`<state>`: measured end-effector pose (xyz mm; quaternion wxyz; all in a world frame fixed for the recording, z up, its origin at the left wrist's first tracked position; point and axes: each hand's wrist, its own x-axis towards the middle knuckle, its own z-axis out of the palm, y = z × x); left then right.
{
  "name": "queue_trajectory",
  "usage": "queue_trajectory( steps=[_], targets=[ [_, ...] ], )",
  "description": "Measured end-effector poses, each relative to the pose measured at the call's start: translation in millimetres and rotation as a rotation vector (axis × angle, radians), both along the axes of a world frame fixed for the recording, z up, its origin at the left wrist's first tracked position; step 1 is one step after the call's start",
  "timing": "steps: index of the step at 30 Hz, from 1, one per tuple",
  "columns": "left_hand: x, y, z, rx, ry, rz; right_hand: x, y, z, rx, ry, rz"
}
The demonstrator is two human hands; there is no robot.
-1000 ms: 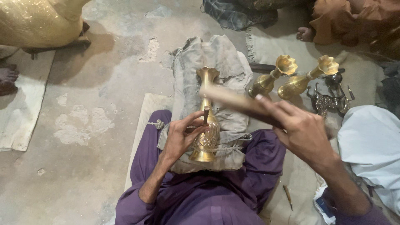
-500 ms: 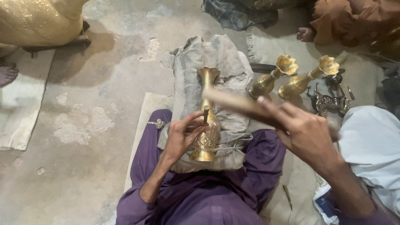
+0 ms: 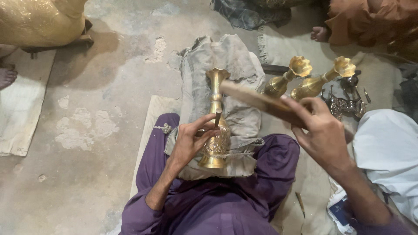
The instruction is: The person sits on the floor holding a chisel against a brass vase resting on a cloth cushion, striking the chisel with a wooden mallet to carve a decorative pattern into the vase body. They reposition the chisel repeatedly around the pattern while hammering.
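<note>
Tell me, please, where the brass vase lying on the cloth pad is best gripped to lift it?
Probably the slim neck of the brass vase, gripped from above: it lies lengthwise on the cloth pad, neck bare, while the left hand and punch occupy the wide patterned belly.

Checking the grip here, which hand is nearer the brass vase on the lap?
Left. The left hand rests on the vase, holding a punch; the right hand is raised off to its right with a wooden stick.

Brass vase (image 3: 215,130) w/ punch (image 3: 217,118), mallet (image 3: 261,102).
</note>
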<state>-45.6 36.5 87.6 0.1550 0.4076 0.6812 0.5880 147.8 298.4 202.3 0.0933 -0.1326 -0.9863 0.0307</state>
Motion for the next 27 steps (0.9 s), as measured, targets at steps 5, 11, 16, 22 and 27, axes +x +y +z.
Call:
queue_trajectory(
  steps=[5,11,16,22,27],
  targets=[
    [0.4,2.6,-3.4,-0.006,0.021,0.013,-8.1,-2.5,21.2,0.004,-0.069,-0.03],
    [2.8,1.7,-2.0,-0.015,-0.005,0.054,-13.4,-16.9,29.4,-0.112,0.046,0.061],
    [2.9,0.4,-1.7,0.003,-0.001,0.041,-13.7,-16.2,32.1,0.166,0.058,0.103],
    [4.0,0.1,-3.2,0.012,-0.009,0.053,-17.1,-18.8,34.4,0.385,-0.09,0.107],
    [3.5,0.9,-1.2,0.009,-0.047,0.069,-18.3,-19.9,36.1,0.13,-0.112,0.063]
  ],
)
